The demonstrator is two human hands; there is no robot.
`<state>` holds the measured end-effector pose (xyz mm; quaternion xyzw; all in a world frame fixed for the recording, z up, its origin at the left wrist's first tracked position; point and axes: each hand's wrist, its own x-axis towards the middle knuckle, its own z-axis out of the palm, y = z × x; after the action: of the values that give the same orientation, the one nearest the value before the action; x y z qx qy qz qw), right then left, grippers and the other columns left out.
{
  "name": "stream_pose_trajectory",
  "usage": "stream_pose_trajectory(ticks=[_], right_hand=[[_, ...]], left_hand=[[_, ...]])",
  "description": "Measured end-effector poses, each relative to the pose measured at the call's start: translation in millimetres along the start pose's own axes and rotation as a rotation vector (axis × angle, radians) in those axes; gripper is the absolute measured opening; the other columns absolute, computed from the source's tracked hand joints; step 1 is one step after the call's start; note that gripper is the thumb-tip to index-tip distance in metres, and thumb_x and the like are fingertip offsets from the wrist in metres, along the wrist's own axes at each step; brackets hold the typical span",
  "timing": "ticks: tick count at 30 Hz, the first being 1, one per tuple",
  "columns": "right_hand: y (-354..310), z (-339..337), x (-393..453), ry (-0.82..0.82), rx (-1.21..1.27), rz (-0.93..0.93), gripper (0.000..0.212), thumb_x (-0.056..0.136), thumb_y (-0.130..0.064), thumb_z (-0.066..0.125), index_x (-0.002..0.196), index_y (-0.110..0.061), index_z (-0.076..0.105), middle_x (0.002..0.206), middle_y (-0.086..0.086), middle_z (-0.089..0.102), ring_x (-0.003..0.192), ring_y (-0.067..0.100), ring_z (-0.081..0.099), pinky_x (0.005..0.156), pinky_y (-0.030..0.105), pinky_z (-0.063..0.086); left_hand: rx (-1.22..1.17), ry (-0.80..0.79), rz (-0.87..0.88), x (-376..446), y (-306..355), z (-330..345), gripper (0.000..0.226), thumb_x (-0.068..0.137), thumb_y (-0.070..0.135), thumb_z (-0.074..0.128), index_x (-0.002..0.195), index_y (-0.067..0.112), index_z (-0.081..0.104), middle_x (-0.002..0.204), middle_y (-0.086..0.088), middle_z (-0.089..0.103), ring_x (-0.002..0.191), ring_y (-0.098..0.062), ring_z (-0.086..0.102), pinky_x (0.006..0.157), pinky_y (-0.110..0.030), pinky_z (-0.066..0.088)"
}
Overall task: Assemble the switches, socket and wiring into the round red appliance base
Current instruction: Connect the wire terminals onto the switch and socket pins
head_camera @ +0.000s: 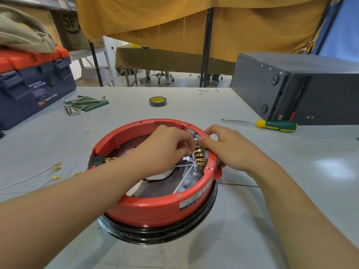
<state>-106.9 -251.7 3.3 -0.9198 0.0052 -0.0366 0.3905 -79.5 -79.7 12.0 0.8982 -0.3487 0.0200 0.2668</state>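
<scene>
Wiring step: left hand (165,146) pinches, seemingly, a white wire (184,175) at the switch (200,150); right hand (225,146) grips the red base (155,206) rim. Next: seat terminals firmly.

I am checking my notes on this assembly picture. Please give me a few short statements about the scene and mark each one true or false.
1. Both hands work at the right side of the red base. True.
2. The screwdriver is held in the right hand. False: it lies on the table, right of the base.
3. A roll of tape lies on the table beyond the base. True.
4. The toolbox stands on the right of the table. False: it stands on the left.
5. Loose white wires with gold terminals lie left of the base. True.
</scene>
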Motion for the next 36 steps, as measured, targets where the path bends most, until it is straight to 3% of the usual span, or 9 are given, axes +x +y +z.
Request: stream_pose_trajectory(ticks=[4,7,14,22,27,32,36], right_hand=[[-0.9,-0.6,-0.7,-0.008,0.013,0.005,0.024,0.092,-0.041,0.049,0.105,-0.022,0.056,0.07,-0.003,0.063,0.06,0.011,0.061,0.057,0.026,0.049],[-1.9,-0.8,-1.0,-0.012,0.005,0.004,0.026,0.092,-0.042,0.048,0.106,-0.021,0.055,0.076,0.0,0.064,0.066,0.014,0.062,0.063,0.031,0.053],[-2.1,-1.9,-1.8,-0.017,-0.051,-0.003,0.029,0.092,-0.044,0.046,0.107,-0.02,0.053,0.087,0.004,0.064,0.075,0.017,0.061,0.075,0.038,0.053],[-1.7,-2.2,-2.0,-0.023,-0.033,-0.001,0.028,0.093,-0.043,0.046,0.106,-0.02,0.053,0.087,0.003,0.064,0.073,0.017,0.063,0.071,0.036,0.055],[-1.0,-2.6,-1.8,-0.02,-0.061,-0.01,0.027,0.093,-0.043,0.045,0.105,-0.02,0.053,0.08,0.0,0.062,0.066,0.012,0.06,0.057,0.026,0.048],[-1.0,-1.2,-0.9,-0.004,-0.056,0.014,0.027,0.091,-0.044,0.047,0.105,-0.022,0.053,0.083,0.001,0.063,0.069,0.014,0.062,0.063,0.031,0.052],[-0.2,-1.8,-0.4,0.007,-0.009,0.014,0.023,0.09,-0.04,0.051,0.101,-0.021,0.055,0.07,-0.001,0.063,0.057,0.011,0.061,0.05,0.023,0.046]], left_hand=[[0.044,0.006,0.03,2.4,1.3,2.7,0.01,0.087,0.012,0.062,0.087,0.017,0.07,0.069,0.003,0.063,0.059,-0.005,0.053,0.056,-0.012,0.036],[0.054,0.014,0.043,3.0,1.0,3.2,0.01,0.087,0.012,0.062,0.087,0.016,0.071,0.076,-0.003,0.069,0.07,-0.016,0.06,0.067,-0.026,0.043],[0.019,0.032,0.05,4.6,1.0,4.4,0.011,0.085,0.009,0.063,0.082,0.016,0.071,0.07,0.0,0.067,0.065,-0.011,0.058,0.06,-0.015,0.039],[-0.035,0.042,0.036,4.3,0.5,4.4,0.009,0.084,0.008,0.064,0.08,0.013,0.071,0.069,-0.002,0.069,0.063,-0.008,0.06,0.059,-0.014,0.042],[-0.078,0.051,0.011,4.0,2.1,4.6,0.004,0.082,0.007,0.066,0.08,0.01,0.067,0.069,-0.004,0.069,0.062,-0.007,0.06,0.06,-0.015,0.044],[-0.093,0.036,-0.025,3.7,3.6,3.6,0.007,0.082,0.007,0.068,0.081,0.013,0.066,0.073,-0.001,0.069,0.065,-0.009,0.063,0.063,-0.017,0.048],[-0.095,0.054,-0.066,4.8,0.9,-0.8,0.01,0.081,0.007,0.067,0.08,0.017,0.067,0.073,0.003,0.068,0.066,-0.005,0.062,0.064,-0.015,0.049]])
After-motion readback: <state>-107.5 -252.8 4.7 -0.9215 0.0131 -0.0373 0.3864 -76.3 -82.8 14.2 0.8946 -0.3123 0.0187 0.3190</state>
